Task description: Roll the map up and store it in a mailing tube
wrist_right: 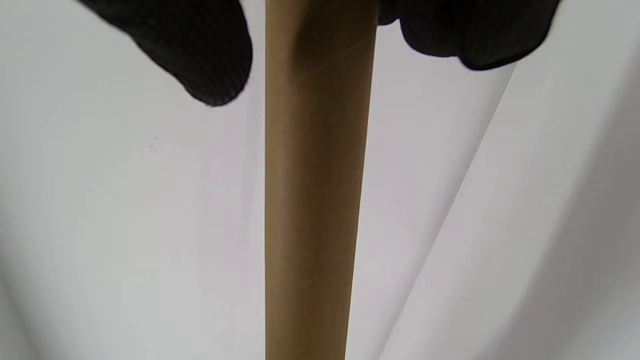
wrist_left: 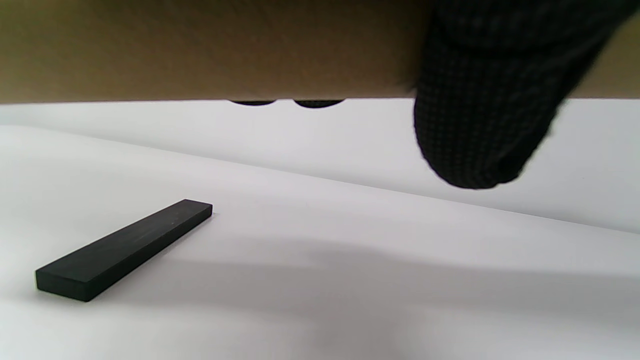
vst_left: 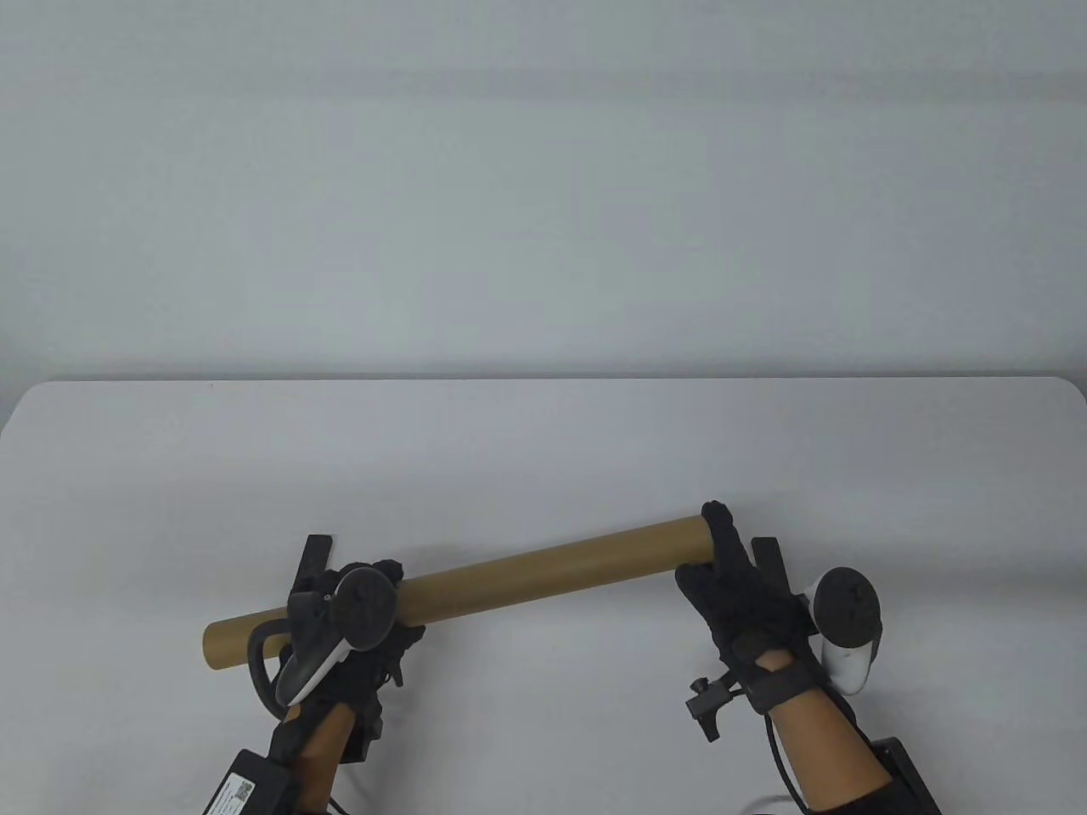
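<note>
A brown cardboard mailing tube [vst_left: 552, 573] lies slanted over the near part of the white table [vst_left: 543, 458], its right end farther away. My left hand [vst_left: 365, 611] grips it near its left end; in the left wrist view the tube [wrist_left: 200, 50] fills the top and one gloved finger [wrist_left: 485, 125] curls over it. My right hand [vst_left: 730, 577] is at the tube's right end, fingers stretched across the end face. In the right wrist view the tube [wrist_right: 315, 200] runs down the middle, the thumb [wrist_right: 200, 60] stands apart from it on the left. No map shows in any view.
A flat black bar [vst_left: 314, 556] lies on the table just behind my left hand, also seen in the left wrist view [wrist_left: 125, 250]. A second black bar [vst_left: 771, 560] lies just behind my right hand. A plain pale wall stands behind the table's far edge.
</note>
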Demonstrator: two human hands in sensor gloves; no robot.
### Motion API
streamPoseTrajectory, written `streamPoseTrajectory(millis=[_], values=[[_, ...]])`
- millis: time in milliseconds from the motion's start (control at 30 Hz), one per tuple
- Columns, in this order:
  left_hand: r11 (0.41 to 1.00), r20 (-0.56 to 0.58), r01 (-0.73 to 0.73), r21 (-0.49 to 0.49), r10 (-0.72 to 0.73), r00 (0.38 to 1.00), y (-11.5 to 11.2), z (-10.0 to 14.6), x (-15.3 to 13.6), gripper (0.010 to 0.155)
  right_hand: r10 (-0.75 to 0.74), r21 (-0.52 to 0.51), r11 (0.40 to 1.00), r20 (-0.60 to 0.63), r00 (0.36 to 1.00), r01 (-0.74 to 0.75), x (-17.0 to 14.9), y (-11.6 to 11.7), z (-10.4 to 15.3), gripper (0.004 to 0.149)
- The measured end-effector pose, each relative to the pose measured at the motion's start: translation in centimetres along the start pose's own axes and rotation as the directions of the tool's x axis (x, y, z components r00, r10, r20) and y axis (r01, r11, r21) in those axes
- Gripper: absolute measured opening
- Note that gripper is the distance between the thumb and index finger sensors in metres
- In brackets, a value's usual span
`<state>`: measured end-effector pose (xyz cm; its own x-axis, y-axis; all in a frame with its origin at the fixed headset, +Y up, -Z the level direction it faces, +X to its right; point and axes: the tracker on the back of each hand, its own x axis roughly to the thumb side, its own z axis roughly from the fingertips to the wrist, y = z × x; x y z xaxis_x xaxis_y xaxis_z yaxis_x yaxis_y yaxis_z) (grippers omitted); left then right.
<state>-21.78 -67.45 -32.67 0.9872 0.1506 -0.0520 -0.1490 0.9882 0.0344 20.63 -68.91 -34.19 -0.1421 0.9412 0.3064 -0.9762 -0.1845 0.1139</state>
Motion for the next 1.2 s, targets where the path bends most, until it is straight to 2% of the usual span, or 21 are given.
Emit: streamPoseTrajectory(millis=[133, 200, 333, 467, 667, 833, 933, 1033, 1200], values=[[1.000, 0.002, 0.002, 0.007, -0.002, 1.000, -0.1, 0.1, 0.3, 0.070, 0.030, 0.020, 0.999, 0.007, 1.000, -0.030, 0.0, 0.3, 0.0, 0.096], [1.000, 0.001, -0.010, -0.001, 0.010, 1.000, -0.1, -0.1, 0.1, 0.071, -0.002, 0.025, 1.000, 0.001, 1.000, 0.002, 0.1, 0.3, -0.1, 0.096], [0.999, -0.001, -0.035, -0.010, 0.035, 0.999, -0.1, -0.4, -0.2, 0.072, 0.067, 0.068, 0.995, 0.007, 0.998, -0.067, 0.2, -0.3, -0.9, 0.098], [0.996, -0.024, -0.088, -0.016, 0.088, 0.996, 0.0, -0.7, -1.0, 0.072, 0.018, 0.052, 0.998, -0.007, 1.000, -0.018, 0.3, -0.7, -1.0, 0.101], [0.985, -0.137, -0.170, -0.026, 0.165, 0.977, 0.9, -1.8, -4.0, 0.078, 0.166, 0.019, 0.985, 0.108, 0.980, -0.169, 2.4, -1.4, -0.4, 0.096], [0.967, -0.267, -0.249, -0.049, 0.227, 0.937, 1.7, -2.9, -7.4, 0.081, 0.310, 0.056, 0.940, 0.279, 0.909, -0.338, 4.6, -1.1, 0.6, 0.089], [0.958, -0.358, -0.281, -0.065, 0.240, 0.902, 1.7, -3.7, -9.6, 0.082, 0.262, 0.075, 0.950, 0.341, 0.903, -0.304, 4.2, -0.7, 1.1, 0.086], [0.954, -0.429, -0.289, -0.080, 0.229, 0.874, 1.4, -4.3, -11.2, 0.084, 0.200, 0.108, 0.962, 0.349, 0.915, -0.251, 3.6, -0.4, 1.2, 0.089], [0.936, -0.570, -0.335, -0.109, 0.217, 0.793, -0.1, -5.6, -14.4, 0.084, 0.185, 0.178, 0.950, 0.339, 0.922, -0.256, 2.6, 0.1, 1.2, 0.092]])
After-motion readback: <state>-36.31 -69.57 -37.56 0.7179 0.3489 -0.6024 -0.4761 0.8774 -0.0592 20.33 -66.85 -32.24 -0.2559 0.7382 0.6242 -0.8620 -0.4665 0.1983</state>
